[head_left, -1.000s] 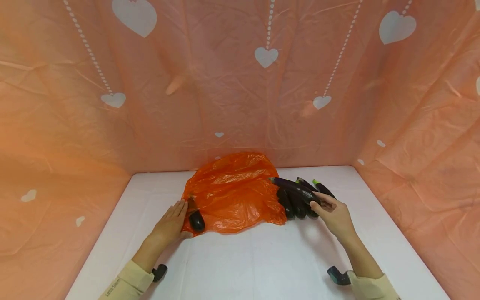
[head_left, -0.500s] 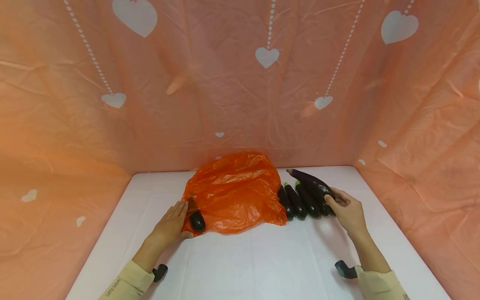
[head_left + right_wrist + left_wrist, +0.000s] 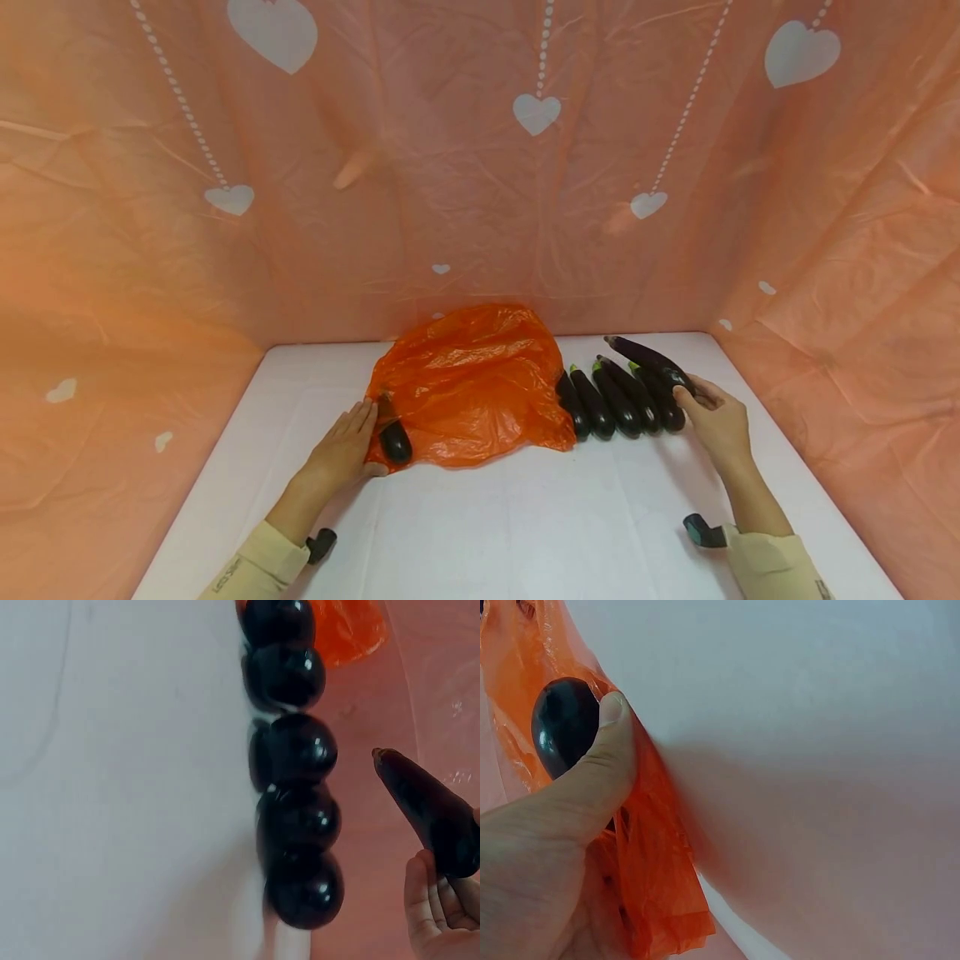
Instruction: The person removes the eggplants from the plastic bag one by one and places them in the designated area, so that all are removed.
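My right hand [image 3: 722,421] grips the thick end of a dark purple eggplant [image 3: 648,358], whose stem end points up and left. That eggplant is over the right end of a row of several eggplants [image 3: 617,402]; the right wrist view shows their round ends lined up. My left hand [image 3: 339,446] rests at the left edge of an orange plastic bag [image 3: 472,392], fingers straight and thumb spread apart. Beside it, another eggplant [image 3: 395,443] shows its round end, its upper part under the film. In the left wrist view the thumb [image 3: 611,742] overlaps the bag and this eggplant.
The white table [image 3: 480,533] reaches back to a pink-orange curtain [image 3: 450,208] with white hearts, which also stands at both sides. A black wrist device [image 3: 705,531] sits at the right cuff, another one [image 3: 321,546] at the left.
My right hand has moved to the right with its eggplant, from beside the bag to the row's right end. More of the row shows. The left hand and the bag have stayed in place.
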`<state>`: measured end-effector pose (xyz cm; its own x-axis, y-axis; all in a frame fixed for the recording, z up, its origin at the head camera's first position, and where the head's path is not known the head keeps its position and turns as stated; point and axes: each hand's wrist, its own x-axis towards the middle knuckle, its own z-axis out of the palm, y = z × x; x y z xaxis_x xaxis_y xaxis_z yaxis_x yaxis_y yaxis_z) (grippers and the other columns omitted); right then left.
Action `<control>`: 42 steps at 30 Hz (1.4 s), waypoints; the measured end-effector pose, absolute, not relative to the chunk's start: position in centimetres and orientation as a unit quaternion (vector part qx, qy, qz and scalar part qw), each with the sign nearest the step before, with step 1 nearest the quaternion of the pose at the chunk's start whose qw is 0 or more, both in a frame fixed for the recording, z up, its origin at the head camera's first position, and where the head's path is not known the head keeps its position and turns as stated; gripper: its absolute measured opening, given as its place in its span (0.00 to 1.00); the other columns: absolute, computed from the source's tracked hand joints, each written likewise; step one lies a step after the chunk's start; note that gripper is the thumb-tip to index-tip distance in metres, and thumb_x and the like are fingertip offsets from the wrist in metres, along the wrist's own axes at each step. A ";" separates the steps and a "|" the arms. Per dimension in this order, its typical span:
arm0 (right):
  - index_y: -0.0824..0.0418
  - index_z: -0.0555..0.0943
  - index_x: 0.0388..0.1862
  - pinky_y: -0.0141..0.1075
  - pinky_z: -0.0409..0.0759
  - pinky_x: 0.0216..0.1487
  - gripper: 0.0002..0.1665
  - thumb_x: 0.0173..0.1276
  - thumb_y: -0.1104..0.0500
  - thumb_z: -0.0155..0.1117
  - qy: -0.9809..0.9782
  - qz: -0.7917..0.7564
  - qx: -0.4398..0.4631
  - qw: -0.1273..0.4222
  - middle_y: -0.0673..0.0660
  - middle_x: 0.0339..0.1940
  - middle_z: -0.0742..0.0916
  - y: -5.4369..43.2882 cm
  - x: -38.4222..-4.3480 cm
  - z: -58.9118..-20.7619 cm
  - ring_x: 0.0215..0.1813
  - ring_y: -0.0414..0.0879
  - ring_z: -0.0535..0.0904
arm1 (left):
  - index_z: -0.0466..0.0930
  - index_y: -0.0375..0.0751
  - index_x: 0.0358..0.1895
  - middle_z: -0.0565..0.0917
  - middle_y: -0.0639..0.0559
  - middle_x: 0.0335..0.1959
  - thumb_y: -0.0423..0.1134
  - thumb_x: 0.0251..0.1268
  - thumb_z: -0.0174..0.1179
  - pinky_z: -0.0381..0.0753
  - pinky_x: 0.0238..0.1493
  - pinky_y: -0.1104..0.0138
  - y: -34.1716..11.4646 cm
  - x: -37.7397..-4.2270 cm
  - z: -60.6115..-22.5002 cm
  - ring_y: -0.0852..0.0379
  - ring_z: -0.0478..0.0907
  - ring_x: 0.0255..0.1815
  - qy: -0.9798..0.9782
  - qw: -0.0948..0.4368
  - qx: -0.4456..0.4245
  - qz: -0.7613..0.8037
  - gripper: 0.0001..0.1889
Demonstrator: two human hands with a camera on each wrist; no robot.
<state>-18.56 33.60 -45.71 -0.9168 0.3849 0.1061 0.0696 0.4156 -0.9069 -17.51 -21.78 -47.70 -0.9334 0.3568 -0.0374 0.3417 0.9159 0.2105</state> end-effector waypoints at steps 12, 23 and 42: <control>0.71 0.80 0.70 0.18 0.75 0.34 0.31 0.77 0.53 0.71 -0.811 0.538 -0.158 0.169 0.23 0.25 0.82 35.1 -19.3 -47.0 0.31 0.19 0.81 | 0.58 0.15 0.78 0.61 0.21 0.81 0.49 0.60 0.79 0.59 0.83 0.40 -21.8 -17.4 -47.7 0.26 0.57 0.83 0.978 0.036 0.180 0.103 0.55; 0.71 0.80 0.70 0.17 0.73 0.35 0.30 0.78 0.53 0.68 -0.813 0.527 -0.184 0.164 0.21 0.20 0.80 36.0 -19.7 -47.8 0.28 0.17 0.79 | 0.58 0.15 0.78 0.61 0.21 0.80 0.48 0.60 0.79 0.59 0.83 0.40 -21.8 -17.4 -47.6 0.26 0.57 0.83 0.978 0.036 0.180 0.104 0.55; 0.76 0.80 0.68 0.16 0.75 0.36 0.31 0.78 0.53 0.69 -0.818 0.519 -0.199 0.147 0.34 0.27 0.88 36.6 -20.4 -48.6 0.28 0.18 0.77 | 0.58 0.14 0.77 0.61 0.20 0.80 0.48 0.60 0.79 0.59 0.83 0.40 -21.8 -17.4 -47.6 0.26 0.57 0.83 0.977 0.039 0.181 0.106 0.54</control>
